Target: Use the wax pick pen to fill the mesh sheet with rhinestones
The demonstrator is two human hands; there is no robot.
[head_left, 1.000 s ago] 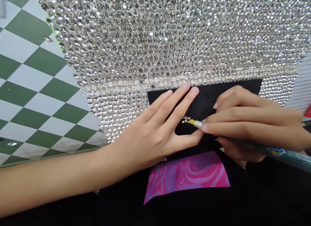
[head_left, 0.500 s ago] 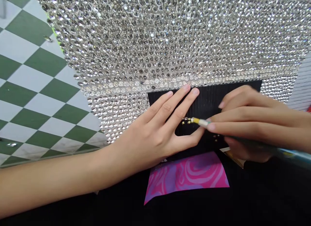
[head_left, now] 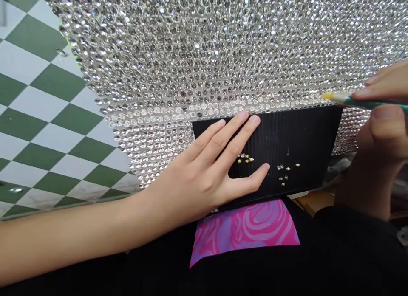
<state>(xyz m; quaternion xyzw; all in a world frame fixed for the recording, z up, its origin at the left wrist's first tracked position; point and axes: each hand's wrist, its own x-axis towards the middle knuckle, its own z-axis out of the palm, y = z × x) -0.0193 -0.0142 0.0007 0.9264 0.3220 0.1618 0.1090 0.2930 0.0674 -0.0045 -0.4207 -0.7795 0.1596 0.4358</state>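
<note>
Sparkle filled the top of the frame, where a big rhinestone sheet (head_left: 204,54) spread from the left side to the right edge. Its shiny stones sat in neat rows.

Just below it, in the middle of the frame, lay a black tray (head_left: 302,134) with thin ridges. The tray's top edge touched the lowest rows of the sheet.

Your left hand (head_left: 207,177) came in from the lower left and lay flat on the left part of the tray. The fingers were spread out and loose, and the hand held nothing. A few loose stones (head_left: 245,159), gold and clear, sat on the tray between your pointer finger and thumb. A few more lay a bit to the right of your thumb tip.

Your right hand (head_left: 379,130) was at the right edge of the frame, well apart from the left one. It pinched a picker pen (head_left: 350,100) between the thumb and fingers. The pen's yellow tip pointed left, over the low rows of the sheet, just above the tray's top right corner. You could not tell if the tip touched the sheet.

A pink and purple paper (head_left: 248,228) with swirls lay below the tray on a black cloth (head_left: 287,270). A green and white checkered surface (head_left: 41,117) showed at the left.
</note>
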